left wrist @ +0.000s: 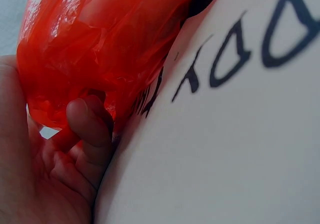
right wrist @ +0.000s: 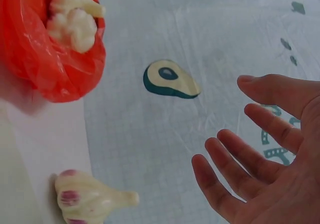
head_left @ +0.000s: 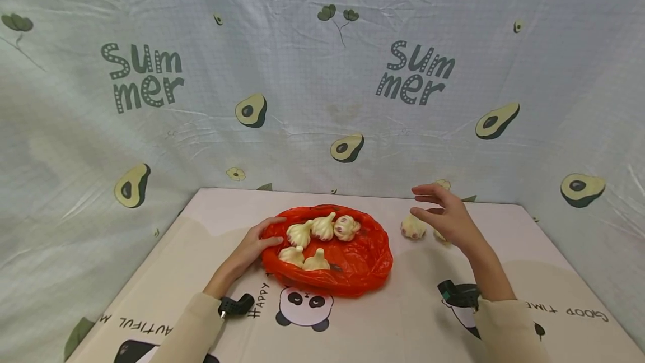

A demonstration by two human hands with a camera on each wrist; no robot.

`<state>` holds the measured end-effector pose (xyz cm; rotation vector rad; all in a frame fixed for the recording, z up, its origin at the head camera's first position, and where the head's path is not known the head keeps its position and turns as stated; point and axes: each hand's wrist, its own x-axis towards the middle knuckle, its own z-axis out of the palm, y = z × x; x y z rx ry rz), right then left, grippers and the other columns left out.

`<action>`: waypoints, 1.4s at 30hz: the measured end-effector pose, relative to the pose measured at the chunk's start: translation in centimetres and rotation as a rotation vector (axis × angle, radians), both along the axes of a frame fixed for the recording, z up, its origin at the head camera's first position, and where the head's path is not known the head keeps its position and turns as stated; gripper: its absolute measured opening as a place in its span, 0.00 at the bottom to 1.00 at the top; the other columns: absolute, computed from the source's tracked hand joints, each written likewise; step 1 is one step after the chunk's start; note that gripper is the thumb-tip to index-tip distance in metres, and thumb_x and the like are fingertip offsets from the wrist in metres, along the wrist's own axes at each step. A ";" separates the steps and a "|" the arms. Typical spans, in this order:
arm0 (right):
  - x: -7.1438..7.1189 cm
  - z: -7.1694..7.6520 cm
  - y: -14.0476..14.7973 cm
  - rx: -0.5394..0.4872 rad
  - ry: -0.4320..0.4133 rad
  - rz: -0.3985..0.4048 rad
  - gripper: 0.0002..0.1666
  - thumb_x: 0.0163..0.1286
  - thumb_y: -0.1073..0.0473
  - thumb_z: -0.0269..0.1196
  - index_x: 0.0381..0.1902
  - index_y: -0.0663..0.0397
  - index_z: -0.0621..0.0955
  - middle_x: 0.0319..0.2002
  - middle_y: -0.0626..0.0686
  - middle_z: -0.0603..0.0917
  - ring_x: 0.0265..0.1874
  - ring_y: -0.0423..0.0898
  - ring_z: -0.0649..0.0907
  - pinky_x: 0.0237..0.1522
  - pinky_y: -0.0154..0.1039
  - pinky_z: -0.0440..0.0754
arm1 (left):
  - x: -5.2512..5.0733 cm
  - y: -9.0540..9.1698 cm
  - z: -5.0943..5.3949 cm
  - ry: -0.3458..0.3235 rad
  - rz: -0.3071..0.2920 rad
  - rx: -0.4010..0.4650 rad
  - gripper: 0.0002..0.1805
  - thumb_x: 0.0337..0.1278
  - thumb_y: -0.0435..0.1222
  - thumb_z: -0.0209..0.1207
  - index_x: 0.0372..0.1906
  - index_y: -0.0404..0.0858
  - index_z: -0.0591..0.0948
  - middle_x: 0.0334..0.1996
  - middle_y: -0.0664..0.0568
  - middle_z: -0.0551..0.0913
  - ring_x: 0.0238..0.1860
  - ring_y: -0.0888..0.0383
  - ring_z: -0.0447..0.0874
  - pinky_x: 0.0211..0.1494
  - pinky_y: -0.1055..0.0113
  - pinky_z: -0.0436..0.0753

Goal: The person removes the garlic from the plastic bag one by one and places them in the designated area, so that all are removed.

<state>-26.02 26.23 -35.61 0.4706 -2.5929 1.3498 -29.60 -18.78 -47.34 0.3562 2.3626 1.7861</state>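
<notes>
A red plastic bag [head_left: 360, 279] lies spread open on the table, its rim bunched into a round shape. Inside it sit several garlic bulbs [head_left: 322, 226], mostly along the left and back. My left hand [head_left: 252, 244] grips the bag's left edge; its curled fingers [left wrist: 90, 124] show against the red plastic in the left wrist view. Right of the bag, my right hand [head_left: 447, 217] hovers with fingers spread and nothing held. Below and behind it lie a loose garlic bulb [head_left: 413, 227] and another garlic bulb [head_left: 440, 236], the latter mostly hidden by the hand.
The pale table cover [head_left: 398, 318] carries printed pandas and lettering. Behind the table hangs a light curtain [head_left: 302, 71] with avocado prints, and it also closes in the left and right sides. A dark wrist camera [head_left: 458, 294] is strapped to the right wrist.
</notes>
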 end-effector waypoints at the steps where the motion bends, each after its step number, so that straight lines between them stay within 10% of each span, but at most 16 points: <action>1: 0.0 0.0 -0.2 0.003 0.002 0.004 0.30 0.73 0.55 0.67 0.68 0.58 0.74 0.66 0.63 0.78 0.67 0.62 0.78 0.54 0.20 0.77 | 0.0 0.0 0.0 0.000 0.001 -0.001 0.29 0.70 0.37 0.58 0.74 0.45 0.71 0.78 0.40 0.63 0.75 0.36 0.66 0.73 0.45 0.77; 8: -0.1 -0.4 -1.8 0.011 -0.005 0.047 0.28 0.73 0.56 0.66 0.67 0.59 0.74 0.65 0.62 0.79 0.65 0.62 0.79 0.64 0.61 0.81 | 0.1 -0.2 0.0 0.002 0.009 -0.003 0.29 0.69 0.36 0.58 0.74 0.44 0.71 0.78 0.40 0.63 0.75 0.35 0.65 0.72 0.46 0.78; 42: -1.6 -2.6 -8.6 -0.004 -0.158 0.345 0.24 0.71 0.61 0.66 0.63 0.59 0.78 0.61 0.65 0.82 0.59 0.61 0.83 0.55 0.49 0.89 | 0.1 0.0 0.0 0.000 0.006 -0.007 0.29 0.69 0.38 0.58 0.74 0.45 0.70 0.79 0.40 0.63 0.76 0.35 0.65 0.73 0.45 0.77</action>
